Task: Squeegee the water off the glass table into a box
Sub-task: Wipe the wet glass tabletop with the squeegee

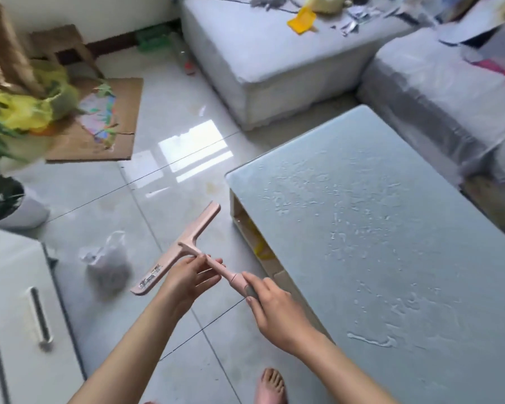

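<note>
A pink squeegee (pixel 184 243) is held in the air over the tiled floor, left of the glass table (pixel 391 228). My left hand (pixel 187 278) pinches its handle just below the blade. My right hand (pixel 274 304) grips the handle's lower end. Beads and streaks of water cover the table top. No box for the water is in view, apart from the open shelf under the table's left end (pixel 257 240).
A white cabinet (pixel 18 316) stands at the lower left, a small plastic bag (pixel 108 263) lies on the floor, and a potted plant (pixel 3 196) is at the left. Plastic-covered sofas (pixel 274 53) ring the table behind and to the right. My bare foot (pixel 270 386) is at the bottom.
</note>
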### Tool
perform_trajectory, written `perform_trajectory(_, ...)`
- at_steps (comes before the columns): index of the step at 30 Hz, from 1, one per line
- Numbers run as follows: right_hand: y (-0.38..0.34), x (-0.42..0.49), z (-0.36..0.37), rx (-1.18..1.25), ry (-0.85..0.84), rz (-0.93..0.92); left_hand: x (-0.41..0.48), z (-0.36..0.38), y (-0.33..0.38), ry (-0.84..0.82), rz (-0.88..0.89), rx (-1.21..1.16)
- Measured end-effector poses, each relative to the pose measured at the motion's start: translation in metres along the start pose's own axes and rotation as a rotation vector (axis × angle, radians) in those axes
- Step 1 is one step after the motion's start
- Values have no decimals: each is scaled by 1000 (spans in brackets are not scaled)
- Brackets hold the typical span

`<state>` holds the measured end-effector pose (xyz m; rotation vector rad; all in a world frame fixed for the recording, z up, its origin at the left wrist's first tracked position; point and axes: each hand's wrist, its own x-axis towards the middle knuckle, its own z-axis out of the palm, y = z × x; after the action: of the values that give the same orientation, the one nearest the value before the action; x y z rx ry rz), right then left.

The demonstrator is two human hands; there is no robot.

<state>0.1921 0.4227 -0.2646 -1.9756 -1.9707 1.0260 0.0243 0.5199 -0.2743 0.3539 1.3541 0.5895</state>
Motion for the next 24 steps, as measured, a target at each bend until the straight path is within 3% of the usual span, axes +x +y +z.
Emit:
perform_trajectory(8,107,12,-57,-11,32,160,57,123,-5,-119,-72,259)
perform_trajectory(20,131,136,-111,-30,-31,389,164,192,67,-155,-143,402)
perform_trajectory(24,123,198,-116,-91,-6,378,200,190,103,-136,-127,415)
